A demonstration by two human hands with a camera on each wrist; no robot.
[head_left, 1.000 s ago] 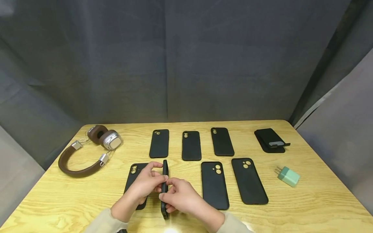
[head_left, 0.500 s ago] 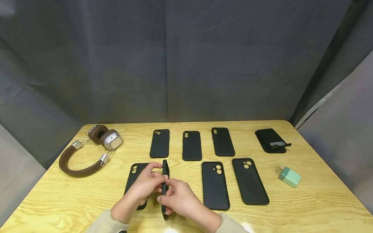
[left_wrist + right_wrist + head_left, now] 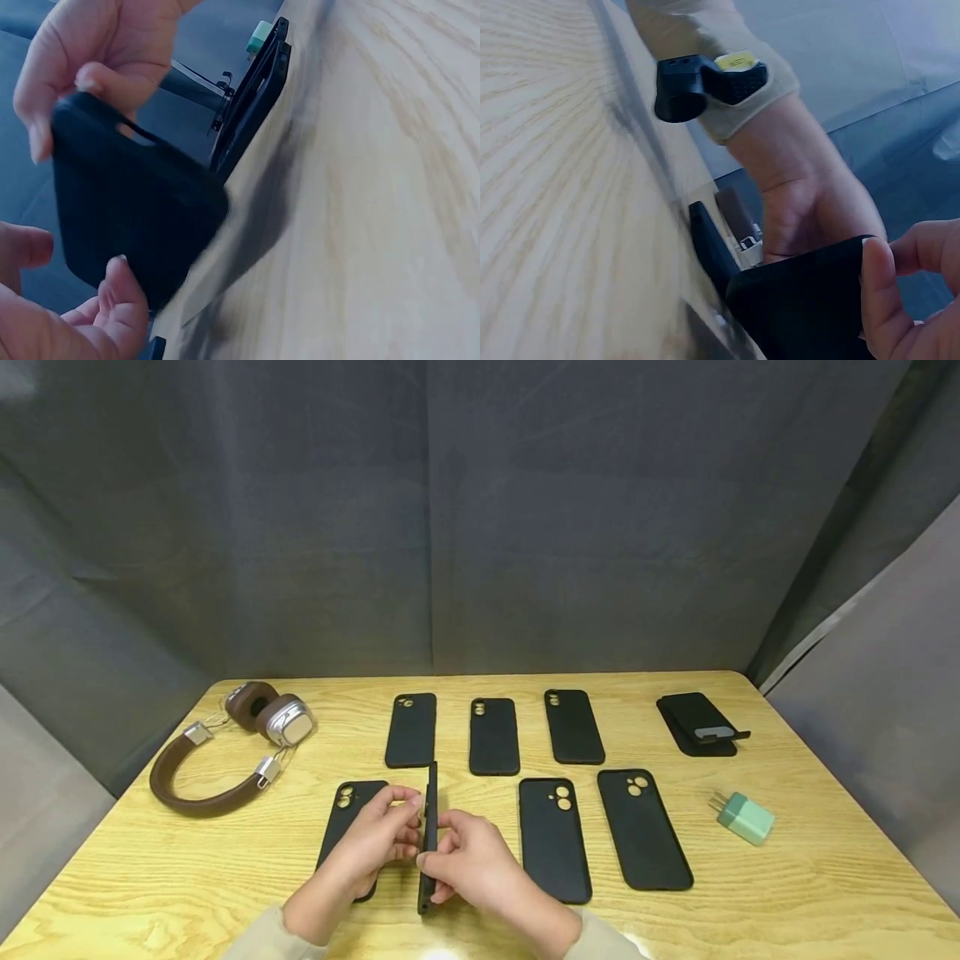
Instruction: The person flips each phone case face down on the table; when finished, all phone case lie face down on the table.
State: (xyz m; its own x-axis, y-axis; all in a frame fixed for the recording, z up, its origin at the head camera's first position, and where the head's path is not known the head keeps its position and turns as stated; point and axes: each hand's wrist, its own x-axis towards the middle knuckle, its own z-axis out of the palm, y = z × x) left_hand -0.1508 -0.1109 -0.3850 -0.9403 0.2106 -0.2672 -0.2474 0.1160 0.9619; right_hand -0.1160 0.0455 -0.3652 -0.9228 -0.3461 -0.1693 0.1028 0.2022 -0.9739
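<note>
A black phone case [image 3: 431, 827] stands edge-on to the head view in front of me. My right hand [image 3: 472, 860] pinches its right side between thumb and fingers. In the left wrist view the case [image 3: 135, 202] shows a broad black face, the right hand [image 3: 105, 52] gripping its upper corner. My left hand [image 3: 375, 835] is close by on the left, thumb and fingers apart, a fingertip at the face's lower edge; whether it touches is unclear. Beneath the left hand lies another phone case [image 3: 347, 818], partly hidden.
Three phone cases [image 3: 411, 731] lie in a back row; two more [image 3: 557, 852] lie right of my hands. Brown headphones [image 3: 206, 802] are at left. A black folding stand-like item [image 3: 693, 718] and a green plug adapter [image 3: 745, 817] sit at right on the wooden table [image 3: 825, 877].
My left fingers have come off the far end of the held case and drawn slightly away. The case has tilted a little, its far end shifting right, still pinched by my right hand.
</note>
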